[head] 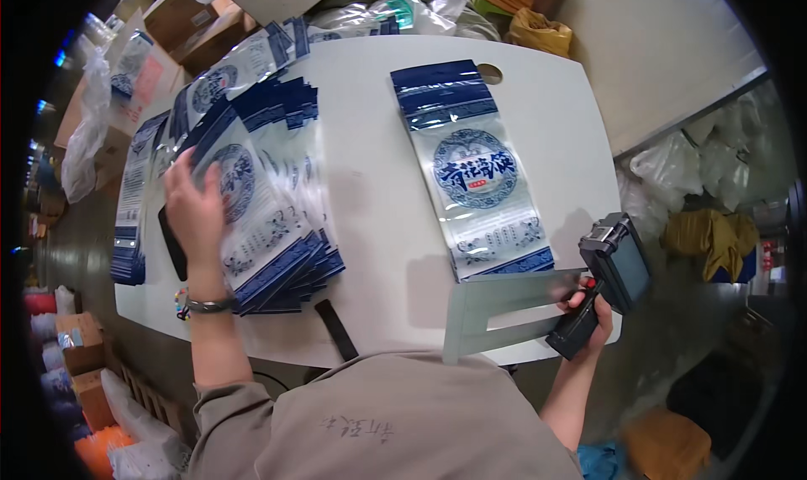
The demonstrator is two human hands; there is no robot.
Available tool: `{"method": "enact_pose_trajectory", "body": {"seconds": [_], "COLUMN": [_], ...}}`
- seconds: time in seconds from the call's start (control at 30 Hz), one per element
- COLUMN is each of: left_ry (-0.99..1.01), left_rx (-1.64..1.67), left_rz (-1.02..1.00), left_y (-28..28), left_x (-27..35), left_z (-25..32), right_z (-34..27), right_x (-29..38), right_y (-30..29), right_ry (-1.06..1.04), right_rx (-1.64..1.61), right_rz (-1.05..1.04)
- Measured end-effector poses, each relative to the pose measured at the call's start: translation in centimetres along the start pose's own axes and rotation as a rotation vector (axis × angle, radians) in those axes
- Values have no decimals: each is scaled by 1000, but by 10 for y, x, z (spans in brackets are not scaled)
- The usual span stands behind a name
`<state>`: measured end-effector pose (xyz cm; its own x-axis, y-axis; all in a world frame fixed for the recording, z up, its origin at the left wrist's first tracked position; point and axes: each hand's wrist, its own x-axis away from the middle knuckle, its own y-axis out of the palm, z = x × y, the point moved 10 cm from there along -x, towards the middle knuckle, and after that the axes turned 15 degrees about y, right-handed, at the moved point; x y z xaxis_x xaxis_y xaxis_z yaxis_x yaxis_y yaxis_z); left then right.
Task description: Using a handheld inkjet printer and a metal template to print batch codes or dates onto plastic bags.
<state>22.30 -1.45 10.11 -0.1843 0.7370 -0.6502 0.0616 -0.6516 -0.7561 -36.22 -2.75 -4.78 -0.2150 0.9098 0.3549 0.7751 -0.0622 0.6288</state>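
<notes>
My left hand [192, 209], slightly blurred, is over the left edge of a fanned pile of blue-and-white plastic packaging bags [277, 228]. Its thumb and fingers are apart by the top bag; whether they pinch that bag is unclear. My right hand [592, 329] grips a black handheld inkjet printer [615, 262] by its handle, at the table's right front. A translucent plate frame [470, 306] extends left from the printer, along the bottom of a neat stack of the same bags [476, 168]. That stack lies face up, with a round printed emblem.
The white table [372, 228] also carries another bag stack [132, 209] at far left and a dark flat object [171, 243] partly under my left forearm. A black strap [336, 330] hangs at the front edge. Cardboard boxes [173, 16] and sacks [539, 32] stand behind.
</notes>
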Motion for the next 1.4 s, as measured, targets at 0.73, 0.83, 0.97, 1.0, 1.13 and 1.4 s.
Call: {"method": "enact_pose_trajectory", "body": {"seconds": [0.73, 0.83, 0.97, 1.0, 1.13, 1.4], "left_ry": [680, 548, 263, 316, 397, 508], "left_rx": [594, 490, 566, 476, 363, 265], "left_rz": [-405, -229, -633, -613, -564, -257], "left_y": [138, 159, 232, 230, 207, 140], "left_x": [-22, -61, -70, -67, -40, -7], "left_z": [289, 273, 244, 251, 262, 276], "right_z": [-1, 2, 0, 3, 5, 3], "right_x": [-2, -1, -3, -3, -4, -5], "right_y": [0, 2, 10, 9, 1, 14], "right_ry": [62, 61, 53, 73, 70, 86], "right_rx": [-79, -73, -120, -121, -157, -214], "right_rz": [-63, -81, -115, -145, -137, -201]}}
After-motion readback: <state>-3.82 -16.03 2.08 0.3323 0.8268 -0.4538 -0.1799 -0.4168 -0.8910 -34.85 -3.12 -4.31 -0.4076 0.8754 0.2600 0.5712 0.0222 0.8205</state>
